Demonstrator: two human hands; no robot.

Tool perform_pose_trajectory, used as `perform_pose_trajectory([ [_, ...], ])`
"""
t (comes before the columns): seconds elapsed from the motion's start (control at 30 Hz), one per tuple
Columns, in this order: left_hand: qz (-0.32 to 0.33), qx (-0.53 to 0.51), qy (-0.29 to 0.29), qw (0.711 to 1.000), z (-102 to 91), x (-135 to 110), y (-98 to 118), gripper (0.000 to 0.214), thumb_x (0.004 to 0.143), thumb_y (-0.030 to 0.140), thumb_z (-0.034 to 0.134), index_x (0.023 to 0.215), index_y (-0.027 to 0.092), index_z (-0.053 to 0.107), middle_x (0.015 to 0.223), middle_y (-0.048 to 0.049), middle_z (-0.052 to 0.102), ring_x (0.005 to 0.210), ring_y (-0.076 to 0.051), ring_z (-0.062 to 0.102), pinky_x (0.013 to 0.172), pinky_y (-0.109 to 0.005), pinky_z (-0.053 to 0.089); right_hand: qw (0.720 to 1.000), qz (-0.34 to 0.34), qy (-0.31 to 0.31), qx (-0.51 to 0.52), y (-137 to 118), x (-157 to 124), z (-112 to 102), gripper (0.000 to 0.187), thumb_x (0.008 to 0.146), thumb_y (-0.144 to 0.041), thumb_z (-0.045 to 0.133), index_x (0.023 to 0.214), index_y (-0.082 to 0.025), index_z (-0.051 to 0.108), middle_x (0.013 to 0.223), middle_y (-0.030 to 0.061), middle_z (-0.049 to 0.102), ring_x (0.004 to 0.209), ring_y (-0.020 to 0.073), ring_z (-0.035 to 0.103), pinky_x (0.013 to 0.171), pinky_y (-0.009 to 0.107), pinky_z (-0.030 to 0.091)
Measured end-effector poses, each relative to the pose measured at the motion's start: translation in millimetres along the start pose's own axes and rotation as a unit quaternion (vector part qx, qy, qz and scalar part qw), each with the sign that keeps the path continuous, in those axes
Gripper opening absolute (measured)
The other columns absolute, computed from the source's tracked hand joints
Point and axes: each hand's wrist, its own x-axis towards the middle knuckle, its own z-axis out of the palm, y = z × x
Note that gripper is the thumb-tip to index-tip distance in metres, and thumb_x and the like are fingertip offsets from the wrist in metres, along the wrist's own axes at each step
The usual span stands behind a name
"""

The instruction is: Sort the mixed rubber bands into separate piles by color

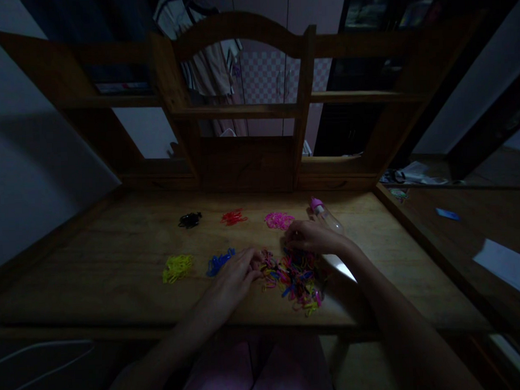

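Taking the mixed pile as the clock's centre and 12 as straight ahead, the near edge of the pale wooden bench (101,274) runs across at 6 o'clock, with a narrow strip of wood before it. One spread-out mixed pile of small, thin, multicoloured loops (303,279) lies there, too tangled to count.

The left hand (239,267) is at the pile's 9 o'clock edge, fingers curled towards the thumb; the right hand (310,237) is at 12, fingertips bunched downward. Whether either grips a loop, I cannot tell. The right forearm reaches in from 4 o'clock.

Five single-colour heaps of loops stand apart from one another: bright yellow (177,268) at 9, deep blue (218,263) between 9 and 10 just beside the left hand, black (190,220) at 10, red (234,217) near 11, pink (279,220) near 12. Left of the yellow heap, a broad stretch of wood runs to the side edge.

One clear bottle with a pink cap (329,220) lies at 1 o'clock, cap pointing towards 11, partly behind the right hand; its contents are too dim to tell. Farthest off, a brown wooden shelf unit (235,111) bounds the bench at 12.
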Motion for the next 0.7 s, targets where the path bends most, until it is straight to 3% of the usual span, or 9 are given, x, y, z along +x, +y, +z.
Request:
perform_pose_trajectory([
  [0.17, 0.015, -0.037, -0.022, 0.999, -0.2, -5.4, -0.7, 0.020, 0.083, 0.019, 0.057, 0.102, 0.023, 0.061, 0.096, -0.0033, 0.068, 0.089, -0.021, 0.062, 0.082, -0.035, 0.048, 1.000, -0.015, 0.008, 0.011, -0.8, -0.4, 0.9, 0.009, 0.083, -0.013, 0.061, 0.087, -0.017, 0.068, 0.090, 0.0075, 0.070, 0.080, 0.0175, 0.063, 0.069, 0.027, 0.047],
  [0.43, 0.057, 0.009, 0.007, 0.998, -4.5, -7.4, 11.2, 0.016, 0.090, 0.019, 0.051, 0.101, 0.023, 0.063, 0.108, -0.0048, 0.064, 0.104, -0.021, 0.058, 0.093, -0.037, 0.044, 0.997, -0.027, 0.059, 0.034, -1.8, -1.2, -3.4, 0.012, 0.087, -0.013, 0.053, 0.092, -0.019, 0.062, 0.091, 0.0059, 0.067, 0.081, 0.0173, 0.061, 0.072, 0.028, 0.048],
  [0.7, 0.168, 0.066, -0.050, 0.982, 19.5, 7.2, 34.8, 0.010, 0.093, 0.019, 0.051, 0.096, 0.022, 0.061, 0.104, -0.0042, 0.057, 0.101, -0.020, 0.052, 0.088, -0.034, 0.043, 0.987, -0.029, 0.124, 0.096, 5.6, 2.4, -0.8, 0.013, 0.095, -0.029, 0.050, 0.095, -0.018, 0.056, 0.088, 0.0046, 0.063, 0.078, 0.0161, 0.058, 0.069, 0.028, 0.046],
])
